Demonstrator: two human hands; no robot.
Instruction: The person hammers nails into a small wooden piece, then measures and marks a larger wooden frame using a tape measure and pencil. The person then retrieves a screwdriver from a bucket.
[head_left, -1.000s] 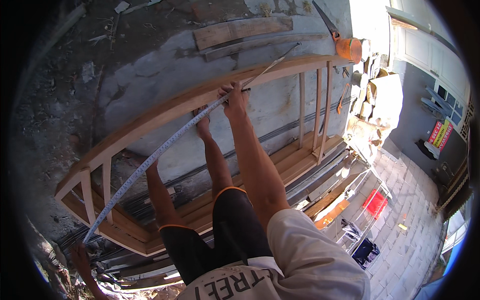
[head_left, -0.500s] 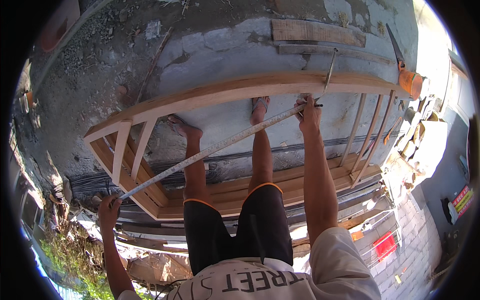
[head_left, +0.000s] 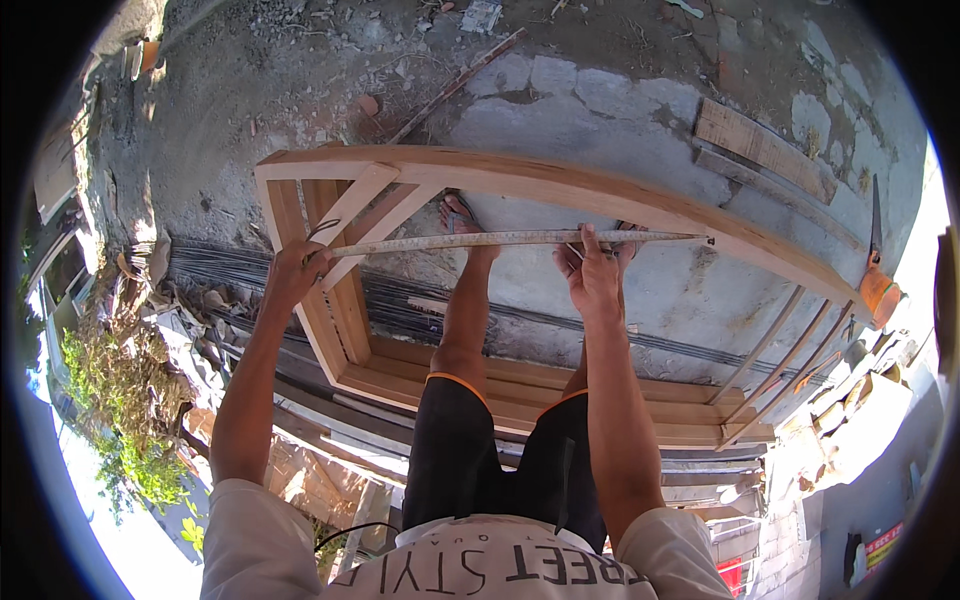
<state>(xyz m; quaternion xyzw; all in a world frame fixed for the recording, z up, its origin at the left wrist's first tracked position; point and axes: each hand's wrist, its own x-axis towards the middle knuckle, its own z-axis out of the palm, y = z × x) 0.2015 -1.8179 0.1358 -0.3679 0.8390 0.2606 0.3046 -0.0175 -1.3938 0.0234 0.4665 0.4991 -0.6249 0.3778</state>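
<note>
A pale measuring tape (head_left: 450, 241) runs nearly level between my hands, its hooked end sticking out past the right one. My left hand (head_left: 296, 270) is closed round the tape's left end, by the frame's slanted braces; a dark loop pokes out above the fingers. My right hand (head_left: 592, 268) pinches the blade partway along, with the index finger raised. Beneath the tape lies a long wooden frame (head_left: 500, 170) with pale beams, two short braces at its left end and several thin slats at its right. My feet stand inside the frame.
Loose planks (head_left: 765, 150) lie on the cracked concrete beyond the frame, at the right. A handsaw (head_left: 876, 225) rests near an orange container (head_left: 880, 298). Dark rods (head_left: 225, 265) run across the ground under the frame. Stacked boards and rubble lie at the near side.
The tape has swung from a slant to nearly level. My left hand has risen to the frame's left braces. The view has shifted left, and the tape's hooked end now points right.
</note>
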